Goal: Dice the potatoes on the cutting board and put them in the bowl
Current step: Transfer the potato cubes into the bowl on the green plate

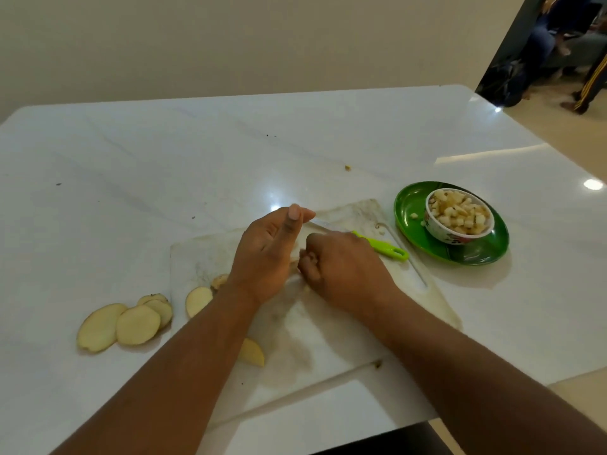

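My left hand [266, 254] stands on its edge on the white cutting board [328, 333], fingers straight, palm turned toward my right hand. My right hand [341, 264] is beside it with fingers curled around small pale potato pieces [310, 256], which are mostly hidden between the two hands. A green-handled knife [381, 246] lies on the board just behind my right hand, with no hand on it. The white patterned bowl [437, 229], full of diced potato [460, 213], sits on a green plate [483, 251] to the right of the board. Potato slices [198, 300] lie on the board's left side.
Several more potato slices [124, 323] lie on the white table [197, 152] left of the board, and one wedge [253, 353] shows under my left forearm. A single potato cube [414, 215] sits on the plate. A person's legs [588, 83] are visible at the far right.
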`<action>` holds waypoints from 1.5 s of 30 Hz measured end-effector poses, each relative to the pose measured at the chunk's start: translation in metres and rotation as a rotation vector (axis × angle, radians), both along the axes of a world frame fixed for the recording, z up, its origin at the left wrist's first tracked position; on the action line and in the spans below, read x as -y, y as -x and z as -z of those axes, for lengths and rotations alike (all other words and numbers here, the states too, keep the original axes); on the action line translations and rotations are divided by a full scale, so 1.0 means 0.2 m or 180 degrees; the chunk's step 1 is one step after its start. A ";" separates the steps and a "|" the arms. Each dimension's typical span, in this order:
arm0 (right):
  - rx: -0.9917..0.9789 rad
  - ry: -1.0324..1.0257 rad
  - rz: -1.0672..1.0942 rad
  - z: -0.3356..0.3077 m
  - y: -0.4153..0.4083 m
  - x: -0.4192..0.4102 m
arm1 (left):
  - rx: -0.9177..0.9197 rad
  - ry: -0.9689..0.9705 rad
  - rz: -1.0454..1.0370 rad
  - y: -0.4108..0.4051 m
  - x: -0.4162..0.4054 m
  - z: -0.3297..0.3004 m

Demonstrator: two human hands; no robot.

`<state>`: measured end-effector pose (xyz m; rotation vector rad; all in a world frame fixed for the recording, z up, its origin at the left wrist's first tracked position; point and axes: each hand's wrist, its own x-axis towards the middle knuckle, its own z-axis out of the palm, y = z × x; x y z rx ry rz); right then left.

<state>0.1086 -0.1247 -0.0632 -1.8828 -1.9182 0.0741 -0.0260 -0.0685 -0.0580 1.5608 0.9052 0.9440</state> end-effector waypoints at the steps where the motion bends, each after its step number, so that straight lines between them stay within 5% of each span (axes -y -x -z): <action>1: -0.0471 0.0022 0.0270 -0.03 -0.03 -0.02 | -0.0045 -0.0152 0.0003 -0.01 0.01 -0.01; 7: -0.4284 0.0547 0.0948 -0.22 -0.31 -0.03 | -0.0266 -0.0447 0.0165 -0.09 0.03 -0.18; 12: -0.5095 -0.0279 0.1165 -0.40 -0.66 -0.01 | 0.0081 -0.0245 0.0362 -0.44 0.02 -0.31; 14: -0.4712 -0.0710 0.1285 -0.46 -0.82 0.02 | 0.0169 -0.0109 0.0306 -0.65 0.01 -0.33; 17: -0.3242 -0.1084 0.1580 -0.43 -0.99 0.01 | 0.0345 0.0180 0.0297 -0.95 0.03 -0.30; 24: -0.1242 -0.0624 0.1006 -0.24 -1.01 0.02 | 0.0317 0.0143 0.0203 -1.27 0.12 -0.19; 31: -0.0476 -0.0582 0.0479 -0.14 -1.02 0.02 | 0.0287 0.0215 0.0371 -1.30 0.09 -0.15; 42: 0.0283 -0.0222 0.0873 -0.23 -1.01 0.02 | 0.0040 -0.0065 0.0785 -1.27 0.02 -0.19; 45: 0.0068 -0.0162 0.0888 -0.24 -1.03 0.05 | 0.0020 -0.0108 0.0894 -1.28 0.02 -0.24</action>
